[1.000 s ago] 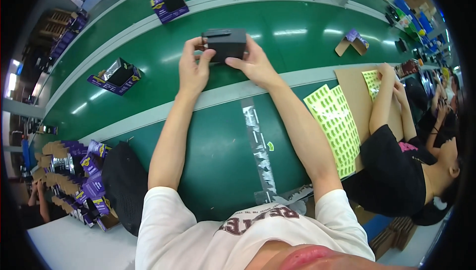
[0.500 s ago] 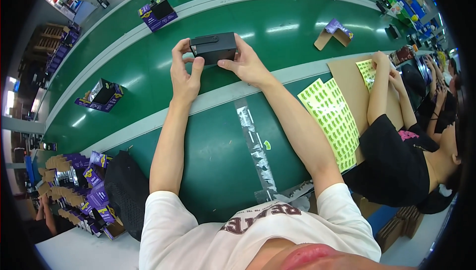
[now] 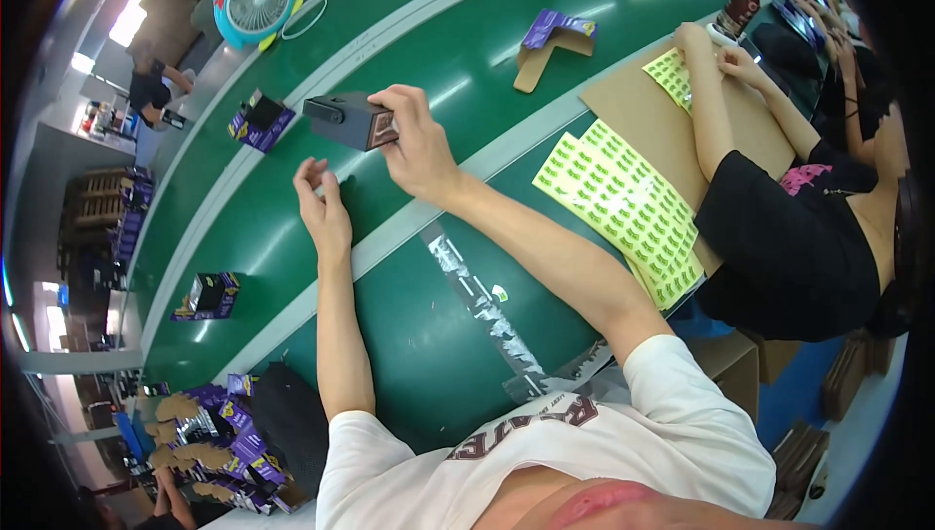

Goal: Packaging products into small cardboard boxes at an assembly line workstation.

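Observation:
A dark grey box-shaped device (image 3: 343,121), with a small bracket-like piece on its top face, is held up above the green belt. My right hand (image 3: 421,145) grips its right end, the thumb and fingers on opposite sides. A brownish, shiny panel shows at that end, partly behind my fingers. My left hand (image 3: 325,207) is apart from the device, lower and to its left, over the belt's near edge. Its fingers are loosely curved with the thumb apart, and nothing is in them.
Purple cartons with dark devices (image 3: 261,121) (image 3: 207,296) stand on the green belt (image 3: 263,228). Further right lies an open purple carton (image 3: 553,38). Yellow-green sticker sheets (image 3: 618,204) lie on cardboard beside a co-worker's arms (image 3: 716,106). A blue fan (image 3: 255,4) stands at the far left.
My left hand has let go of the device and dropped down and left. My right hand has turned the device and moved it leftward. The view has swung, bringing the fan in.

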The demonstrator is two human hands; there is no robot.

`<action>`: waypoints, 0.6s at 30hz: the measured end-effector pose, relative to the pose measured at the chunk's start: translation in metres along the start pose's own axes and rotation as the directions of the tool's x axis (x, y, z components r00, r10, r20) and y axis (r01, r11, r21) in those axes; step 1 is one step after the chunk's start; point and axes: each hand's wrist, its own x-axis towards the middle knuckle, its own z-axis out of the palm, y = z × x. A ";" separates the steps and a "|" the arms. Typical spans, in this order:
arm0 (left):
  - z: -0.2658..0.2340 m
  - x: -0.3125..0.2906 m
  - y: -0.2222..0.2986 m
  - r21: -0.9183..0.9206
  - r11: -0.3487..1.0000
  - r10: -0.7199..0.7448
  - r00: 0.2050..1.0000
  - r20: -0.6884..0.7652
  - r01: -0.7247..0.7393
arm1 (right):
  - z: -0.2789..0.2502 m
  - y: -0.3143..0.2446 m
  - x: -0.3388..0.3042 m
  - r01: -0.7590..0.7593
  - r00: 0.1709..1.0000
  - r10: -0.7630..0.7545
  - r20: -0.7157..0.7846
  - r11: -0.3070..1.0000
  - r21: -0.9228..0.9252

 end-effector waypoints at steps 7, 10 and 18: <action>0.090 0.026 0.086 0.533 0.846 -0.037 0.994 0.106 -0.025 | -0.019 -0.059 0.046 0.085 0.990 -0.068 -0.125 0.986 0.140; 0.108 0.031 0.058 0.022 0.937 0.327 0.896 0.299 -0.349 | -0.029 -0.094 0.072 0.194 0.974 -0.171 -0.147 0.967 0.162; 0.205 0.074 0.045 0.492 0.849 -0.079 0.872 0.483 -0.196 | -0.055 -0.095 0.085 0.221 0.970 -0.204 -0.135 0.967 0.128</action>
